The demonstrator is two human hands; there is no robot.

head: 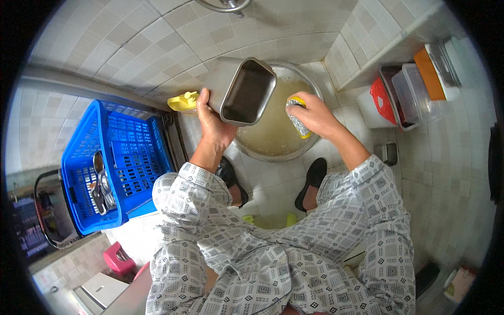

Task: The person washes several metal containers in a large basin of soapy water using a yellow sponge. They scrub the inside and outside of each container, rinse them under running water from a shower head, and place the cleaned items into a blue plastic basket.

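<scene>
My left hand (214, 124) grips a deep rectangular stainless steel container (224, 84) by its side and lower edge. The container is tilted, its open mouth facing right and toward me, with a dark inside. In my right hand (317, 116) is a scrub sponge (298, 118) with yellow edges and a silvery grey face; it is apart from the container. Both hands are above a large round metal basin (271, 159) on the floor. Cloudy yellowish water (271, 138) fills part of the basin.
A blue plastic basket (134, 157) with metal utensils (103, 189) stands at left. A yellow plastic container (183, 103) is behind my left hand. Stacked plastic tubs (409, 94) sit at right, above a small metal container (388, 153). A tap (232, 4) is on the tiled wall ahead.
</scene>
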